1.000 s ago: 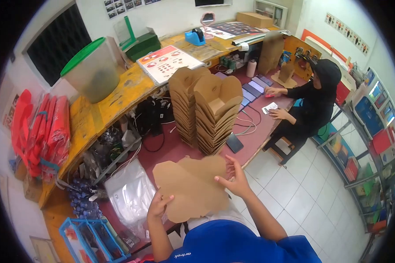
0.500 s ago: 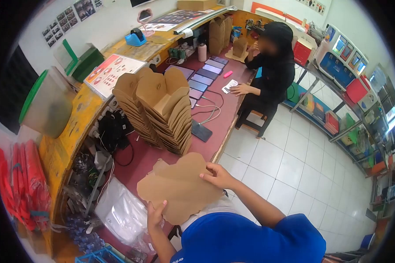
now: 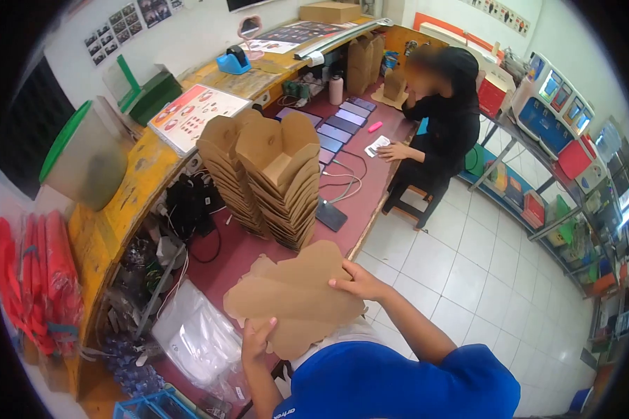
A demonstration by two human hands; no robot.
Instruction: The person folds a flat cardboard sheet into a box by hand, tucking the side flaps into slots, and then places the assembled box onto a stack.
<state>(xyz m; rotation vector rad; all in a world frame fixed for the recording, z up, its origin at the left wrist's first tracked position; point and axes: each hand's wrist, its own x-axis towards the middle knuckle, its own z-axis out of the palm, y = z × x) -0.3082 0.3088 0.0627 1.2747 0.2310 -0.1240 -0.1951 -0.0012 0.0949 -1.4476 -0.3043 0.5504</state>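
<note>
1. our two hands hold one flat cardboard piece (image 3: 300,297) before our one blue shirt (image 3: 398,380); we cannot count its layers.
2. our left hand (image 3: 257,336) is partly closed, thumb on top of the near left edge; our right hand (image 3: 360,282) grips the right edge, thumb also on top.
3. beyond, two stacks of folded boxes (image 3: 290,202) stand on one red tabletop (image 3: 363,209), too tightly nested to count.
4. near them lies one dark phone (image 3: 330,216).
5. farther off: one pink marker (image 3: 375,127), one seated person (image 3: 444,115).
</note>
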